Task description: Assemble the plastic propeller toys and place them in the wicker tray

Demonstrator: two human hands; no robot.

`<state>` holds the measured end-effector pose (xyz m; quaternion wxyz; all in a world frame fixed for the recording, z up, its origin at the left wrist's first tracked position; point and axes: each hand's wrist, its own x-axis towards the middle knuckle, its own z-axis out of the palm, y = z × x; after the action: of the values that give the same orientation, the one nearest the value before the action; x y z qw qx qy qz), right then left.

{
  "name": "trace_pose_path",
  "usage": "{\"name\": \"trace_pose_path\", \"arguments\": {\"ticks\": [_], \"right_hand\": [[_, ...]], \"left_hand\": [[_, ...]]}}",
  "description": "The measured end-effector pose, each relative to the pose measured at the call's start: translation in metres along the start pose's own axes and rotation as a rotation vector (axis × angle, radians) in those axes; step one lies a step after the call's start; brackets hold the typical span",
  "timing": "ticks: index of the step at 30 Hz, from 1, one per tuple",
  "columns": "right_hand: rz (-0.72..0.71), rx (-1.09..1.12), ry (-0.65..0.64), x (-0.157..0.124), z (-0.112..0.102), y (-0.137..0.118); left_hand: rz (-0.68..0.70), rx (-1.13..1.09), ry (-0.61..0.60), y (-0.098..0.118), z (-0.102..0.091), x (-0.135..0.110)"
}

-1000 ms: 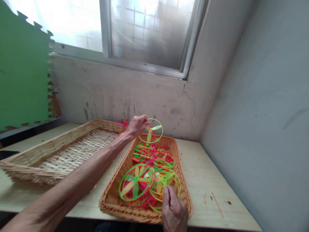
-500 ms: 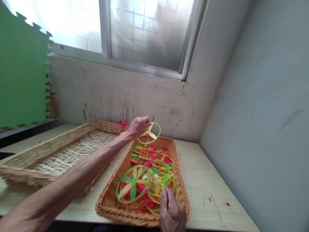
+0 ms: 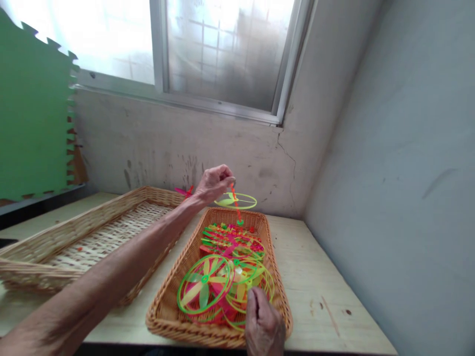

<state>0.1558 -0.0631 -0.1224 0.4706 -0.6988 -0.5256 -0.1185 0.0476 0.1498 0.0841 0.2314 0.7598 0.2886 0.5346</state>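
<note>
Orange twisted stick (image 3: 237,210) is pinched at its top by left hand (image 3: 216,182) over far end of brown basket (image 3: 200,336), presumably so yellow ringed propeller (image 3: 226,201) is held clear; right hand (image 3: 264,324) is curled near-right, grip untellable.

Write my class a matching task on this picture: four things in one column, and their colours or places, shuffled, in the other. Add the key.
Things
1. twisted stick
2. raised ringed propeller
3. jigsaw-edged foam mat
4. pale wicker basket

Colours or places
A. green, at the far left of the picture
B. left of the brown wicker basket
C. orange, its top held by the left hand
D. yellow, below the left hand

Pairs: 1-C, 2-D, 3-A, 4-B
</note>
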Motion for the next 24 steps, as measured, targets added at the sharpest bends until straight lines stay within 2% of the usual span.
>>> {"name": "trace_pose_path", "arguments": {"ticks": [3,5,7,10,14,20,24], "right_hand": [[0.222,0.294,-0.02,0.007,-0.004,0.003],[0.395,0.481,-0.017,0.018,-0.012,0.006],[0.509,0.586,-0.023,0.03,-0.021,0.009],[0.572,0.691,-0.156,0.043,-0.031,0.008],[0.628,0.943,-0.342,0.039,-0.029,-0.001],[0.743,1.322,-0.374,0.025,-0.028,-0.011],[0.767,1.364,-0.451,0.025,-0.035,-0.014]], "left_hand": [[-0.148,-0.151,-0.102,0.016,-0.004,-0.001],[-0.187,-0.204,-0.145,0.027,-0.008,-0.003],[-0.198,-0.239,-0.195,0.035,-0.013,-0.005],[-0.218,-0.269,-0.252,0.044,-0.018,-0.01],[-0.231,-0.31,-0.297,0.05,-0.019,-0.016],[-0.205,-0.34,-0.336,0.051,-0.018,-0.019],[-0.202,-0.365,-0.352,0.052,-0.018,-0.018]]}}
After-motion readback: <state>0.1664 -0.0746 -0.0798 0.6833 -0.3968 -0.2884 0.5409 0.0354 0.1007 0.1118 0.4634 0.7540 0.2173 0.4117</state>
